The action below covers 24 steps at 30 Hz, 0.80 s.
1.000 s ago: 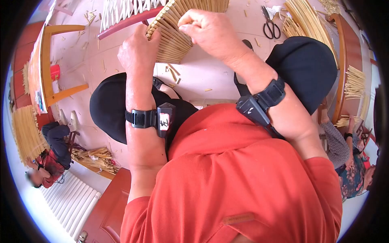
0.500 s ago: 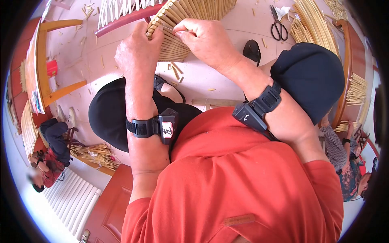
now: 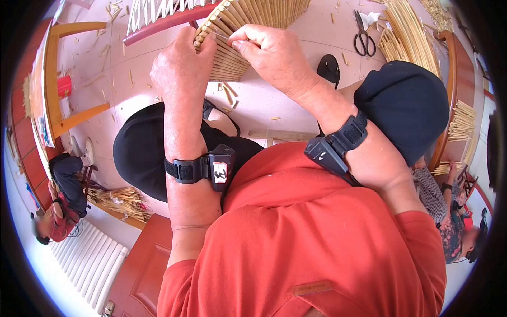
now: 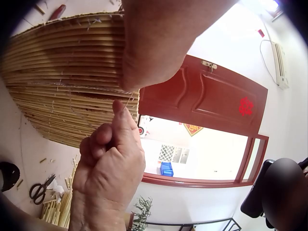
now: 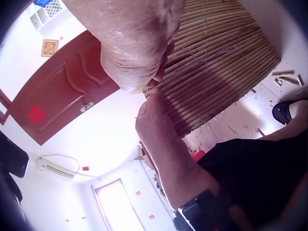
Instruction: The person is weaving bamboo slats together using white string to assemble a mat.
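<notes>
Left wrist view, right hand point(image 4: 113, 161) pinching thread point(image 4: 128, 100)

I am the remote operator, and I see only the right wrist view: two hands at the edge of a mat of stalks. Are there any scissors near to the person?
Observer: Yes. In the head view, black-handled scissors lie on the floor, on the person's right, beside a bundle of stalks.

Operator: Thank you. To which side do the handles lie?

Observer: In the head view, the handles are the end nearer to the person; the blades point away.

Operator: And is something between the fingers of the right hand? I cannot see it well from here.

Observer: Yes. The left wrist view shows the right hand pinching a thin, pale thread.
</notes>
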Each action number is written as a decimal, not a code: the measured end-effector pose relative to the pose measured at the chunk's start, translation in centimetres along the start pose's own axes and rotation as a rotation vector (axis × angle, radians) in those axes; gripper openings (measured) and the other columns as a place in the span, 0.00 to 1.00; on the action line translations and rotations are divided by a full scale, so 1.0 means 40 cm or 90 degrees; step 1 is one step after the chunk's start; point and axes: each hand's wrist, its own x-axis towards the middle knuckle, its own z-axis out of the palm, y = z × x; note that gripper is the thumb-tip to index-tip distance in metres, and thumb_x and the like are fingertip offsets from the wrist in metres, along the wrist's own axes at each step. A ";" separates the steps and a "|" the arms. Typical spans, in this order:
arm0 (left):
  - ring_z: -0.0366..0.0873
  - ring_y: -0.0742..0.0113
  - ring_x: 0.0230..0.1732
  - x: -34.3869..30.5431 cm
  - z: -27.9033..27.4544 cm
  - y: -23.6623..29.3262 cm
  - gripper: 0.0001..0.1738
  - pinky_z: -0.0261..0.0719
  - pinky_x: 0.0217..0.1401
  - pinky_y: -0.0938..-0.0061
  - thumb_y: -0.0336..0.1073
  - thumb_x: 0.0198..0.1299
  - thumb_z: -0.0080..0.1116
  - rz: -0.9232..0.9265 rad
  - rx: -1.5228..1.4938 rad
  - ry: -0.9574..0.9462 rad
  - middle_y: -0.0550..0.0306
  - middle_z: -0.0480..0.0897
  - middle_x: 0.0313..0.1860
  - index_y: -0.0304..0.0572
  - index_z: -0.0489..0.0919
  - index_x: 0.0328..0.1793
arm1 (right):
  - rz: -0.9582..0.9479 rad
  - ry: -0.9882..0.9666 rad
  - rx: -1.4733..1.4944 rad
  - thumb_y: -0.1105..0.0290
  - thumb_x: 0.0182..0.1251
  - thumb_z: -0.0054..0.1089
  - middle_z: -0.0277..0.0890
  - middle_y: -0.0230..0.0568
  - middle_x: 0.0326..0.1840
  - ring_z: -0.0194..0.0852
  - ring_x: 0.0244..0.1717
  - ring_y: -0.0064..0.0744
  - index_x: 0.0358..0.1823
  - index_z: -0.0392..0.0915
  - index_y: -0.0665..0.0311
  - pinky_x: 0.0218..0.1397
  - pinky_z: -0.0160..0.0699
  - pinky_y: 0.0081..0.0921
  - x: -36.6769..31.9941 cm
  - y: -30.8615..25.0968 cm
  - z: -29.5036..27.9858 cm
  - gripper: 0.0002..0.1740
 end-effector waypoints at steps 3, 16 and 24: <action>0.82 0.41 0.36 0.002 0.003 -0.002 0.18 0.79 0.40 0.52 0.53 0.58 0.56 0.004 -0.009 0.003 0.43 0.83 0.28 0.46 0.79 0.36 | 0.003 0.001 0.010 0.69 0.67 0.59 0.77 0.40 0.23 0.68 0.23 0.19 0.41 0.82 0.65 0.29 0.70 0.23 0.000 0.005 0.003 0.08; 0.82 0.40 0.36 0.003 0.002 0.001 0.19 0.78 0.40 0.51 0.55 0.59 0.55 -0.003 0.002 -0.002 0.43 0.83 0.28 0.47 0.79 0.36 | -0.014 0.036 0.029 0.67 0.65 0.58 0.79 0.51 0.25 0.79 0.26 0.48 0.36 0.82 0.64 0.31 0.78 0.35 0.005 0.002 0.006 0.09; 0.82 0.41 0.34 0.002 0.004 0.004 0.19 0.79 0.38 0.52 0.55 0.58 0.56 -0.003 0.010 0.012 0.43 0.83 0.27 0.46 0.79 0.35 | -0.008 0.031 0.008 0.67 0.65 0.58 0.79 0.52 0.26 0.79 0.28 0.51 0.36 0.82 0.64 0.32 0.78 0.37 0.006 -0.006 0.003 0.09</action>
